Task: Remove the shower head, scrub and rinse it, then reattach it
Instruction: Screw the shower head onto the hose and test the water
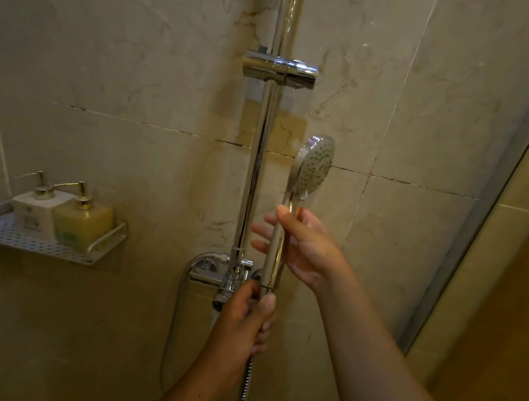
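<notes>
The chrome hand shower head (pixel 315 165) is held upright in front of the wall, its round spray face turned to the right. My right hand (pixel 303 249) wraps its fingers around the handle's upper part. My left hand (pixel 246 319) grips the bottom of the handle where the metal hose (pixel 243 396) joins it. The hose hangs down from there. The chrome holder bracket (pixel 280 69) on the vertical rail (pixel 256 165) sits empty, well above the head.
The mixer valve (pixel 232 280) is on the wall behind my left hand. A perforated metal shelf (pixel 12 239) at the left carries a white pump bottle (pixel 38 207) and a yellow pump bottle (pixel 85 220). A glass panel edge (pixel 499 197) runs along the right.
</notes>
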`<control>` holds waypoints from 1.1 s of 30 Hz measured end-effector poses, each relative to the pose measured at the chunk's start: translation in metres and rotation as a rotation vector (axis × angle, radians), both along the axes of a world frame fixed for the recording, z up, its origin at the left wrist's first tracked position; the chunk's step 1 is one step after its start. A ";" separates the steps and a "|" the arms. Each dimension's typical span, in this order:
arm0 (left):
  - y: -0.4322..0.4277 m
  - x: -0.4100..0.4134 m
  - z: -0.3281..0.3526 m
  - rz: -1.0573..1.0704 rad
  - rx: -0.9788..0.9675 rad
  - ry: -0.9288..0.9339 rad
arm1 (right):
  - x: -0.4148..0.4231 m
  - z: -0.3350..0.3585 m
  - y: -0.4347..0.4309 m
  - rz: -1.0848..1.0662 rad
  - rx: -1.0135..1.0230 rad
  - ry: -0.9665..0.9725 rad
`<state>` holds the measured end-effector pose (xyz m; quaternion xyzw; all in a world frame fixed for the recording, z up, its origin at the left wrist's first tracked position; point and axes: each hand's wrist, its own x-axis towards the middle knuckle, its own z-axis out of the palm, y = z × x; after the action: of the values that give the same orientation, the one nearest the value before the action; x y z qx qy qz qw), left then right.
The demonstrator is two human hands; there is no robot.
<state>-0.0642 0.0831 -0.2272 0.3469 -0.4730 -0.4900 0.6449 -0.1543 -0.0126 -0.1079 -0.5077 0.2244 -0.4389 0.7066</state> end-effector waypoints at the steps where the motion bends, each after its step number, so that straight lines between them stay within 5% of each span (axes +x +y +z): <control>1: 0.000 0.000 0.000 0.001 -0.001 -0.011 | 0.002 0.001 0.001 -0.030 -0.021 0.041; 7: 0.001 -0.002 0.005 0.024 0.032 -0.077 | 0.012 -0.003 0.001 -0.358 -0.167 0.273; 14: 0.004 0.007 0.009 -0.363 0.093 0.222 | 0.007 -0.007 0.001 0.207 0.039 -0.132; 20: -0.002 0.017 0.003 -0.733 0.151 0.333 | 0.010 -0.009 -0.001 0.460 0.113 -0.352; 23: -0.004 0.014 0.004 -0.596 0.143 0.235 | 0.010 -0.005 -0.001 0.302 0.082 -0.235; 30: -0.013 -0.007 0.000 0.155 0.114 -0.297 | 0.023 -0.005 0.008 -0.372 -0.087 0.127; 33: -0.014 -0.009 -0.002 0.273 0.048 -0.423 | 0.024 -0.007 0.010 -0.454 -0.080 0.143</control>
<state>-0.0730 0.0695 -0.2291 0.5174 -0.5344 -0.3259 0.5836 -0.1303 -0.0025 -0.1146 -0.5016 0.3646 -0.5580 0.5515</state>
